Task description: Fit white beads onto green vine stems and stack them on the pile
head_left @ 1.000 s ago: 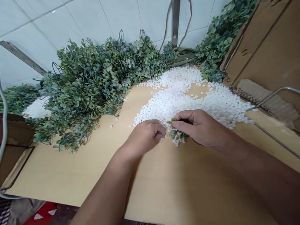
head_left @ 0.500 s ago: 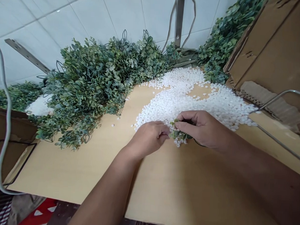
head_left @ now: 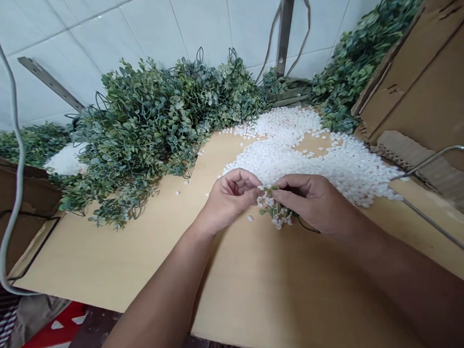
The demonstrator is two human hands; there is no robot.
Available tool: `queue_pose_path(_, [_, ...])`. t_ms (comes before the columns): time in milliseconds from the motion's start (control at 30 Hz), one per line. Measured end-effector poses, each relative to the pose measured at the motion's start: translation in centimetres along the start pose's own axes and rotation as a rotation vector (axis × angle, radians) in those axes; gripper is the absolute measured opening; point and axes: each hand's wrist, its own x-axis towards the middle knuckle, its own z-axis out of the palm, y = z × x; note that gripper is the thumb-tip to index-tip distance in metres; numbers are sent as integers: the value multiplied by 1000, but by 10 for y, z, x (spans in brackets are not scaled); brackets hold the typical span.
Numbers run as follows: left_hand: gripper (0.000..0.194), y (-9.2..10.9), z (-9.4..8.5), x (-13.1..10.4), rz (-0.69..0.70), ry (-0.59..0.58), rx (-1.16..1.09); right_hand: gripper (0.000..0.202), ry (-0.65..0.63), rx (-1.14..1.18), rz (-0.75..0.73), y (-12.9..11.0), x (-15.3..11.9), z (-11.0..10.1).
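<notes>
My right hand [head_left: 311, 200] pinches a small green sprig [head_left: 278, 209] with white pieces on its tips; its dark stem trails below that hand. My left hand [head_left: 233, 197] has thumb and forefinger pinched together at the sprig's left tip, on what looks like a small white piece [head_left: 259, 188]. Both hands are just in front of a spread heap of white pieces [head_left: 271, 155] on the tan board [head_left: 289, 279]. A single loose piece [head_left: 250, 218] lies below my left fingertips.
Piled green sprigs [head_left: 153, 114] stand at the back left. More greenery [head_left: 360, 51] is at the back right, beside a cardboard box [head_left: 432, 80] and a bent metal rod [head_left: 437, 224]. A pale cable [head_left: 18, 185] hangs at the left.
My left hand has turned and risen slightly, its thumb and forefinger now meeting at the sprig's tip. A loose white piece now shows below it. The whole view has shifted slightly.
</notes>
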Motion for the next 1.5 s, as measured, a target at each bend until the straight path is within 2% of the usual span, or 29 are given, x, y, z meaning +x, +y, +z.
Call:
queue_pose_path(200, [17,-4,0,1,-43,-29,-126,18,33,1,-2,-1,1,0])
queue_pose_path(367, [14,-7,0,1,-88,10,-185,19,49,8,-5,-2,0,1])
queue_pose_path(500, [20,-8,0,2,-132,37,-216,21,65,13,-15,-4,0,2])
queue_pose_path(733, [23,-10,0,4,-159,126,-168,23,74,-12,-38,-7,0,2])
queue_pose_path(1500, [25,-6,6,1,-160,196,-66,20,139,-78,-56,-5,-2,6])
